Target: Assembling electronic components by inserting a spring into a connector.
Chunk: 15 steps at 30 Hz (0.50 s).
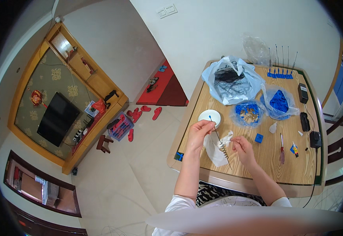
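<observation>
My left hand [201, 133] is closed in a pinch on a thin dark coiled wire rod [223, 150], near its upper end, where a small blue tip shows. The rod slants down to the right, its coil in the lower half. Just right of the coil is my right hand [244, 151], its bent fingers apart and nothing visible in them. Below the rod, a crumpled white tissue [215, 155] lies on the wooden table [254, 169]. Beyond my left hand sits a small white dish [215, 116].
Behind are plastic bags of black coiled wires [229, 80], blue parts [278, 101] and brass-coloured pieces [248, 114]. Several coiled rods stand in blue bases [279, 74] at the back. On the right lie a blue block [259, 138], a screwdriver [282, 153], a small tube [294, 149] and a black adapter [315, 139].
</observation>
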Available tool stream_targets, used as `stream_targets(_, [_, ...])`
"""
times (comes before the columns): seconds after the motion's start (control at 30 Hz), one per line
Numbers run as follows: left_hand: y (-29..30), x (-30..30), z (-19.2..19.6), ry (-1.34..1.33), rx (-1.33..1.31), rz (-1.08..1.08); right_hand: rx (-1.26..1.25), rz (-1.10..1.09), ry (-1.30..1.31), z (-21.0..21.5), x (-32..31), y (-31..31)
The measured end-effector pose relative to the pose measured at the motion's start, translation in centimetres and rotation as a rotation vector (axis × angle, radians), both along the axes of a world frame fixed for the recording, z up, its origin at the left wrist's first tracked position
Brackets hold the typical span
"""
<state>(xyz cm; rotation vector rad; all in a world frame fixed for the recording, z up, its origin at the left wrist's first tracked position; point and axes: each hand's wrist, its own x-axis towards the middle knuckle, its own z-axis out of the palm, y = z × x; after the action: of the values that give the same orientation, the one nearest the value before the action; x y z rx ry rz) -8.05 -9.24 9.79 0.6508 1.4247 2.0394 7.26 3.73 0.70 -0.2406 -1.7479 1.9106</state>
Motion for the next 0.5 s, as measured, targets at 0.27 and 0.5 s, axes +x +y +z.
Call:
stream_targets(0.27, [0.8,0.5,-0.3,-0.018,-0.008,-0.014,-0.164,0.023,-0.013,1.8,0.5,0.8])
stream_targets(0.5, [1.3,1.2,-0.4,-0.014,-0.018,-0.021,-0.109,-0.093,0.071,1.1,0.2,0.4])
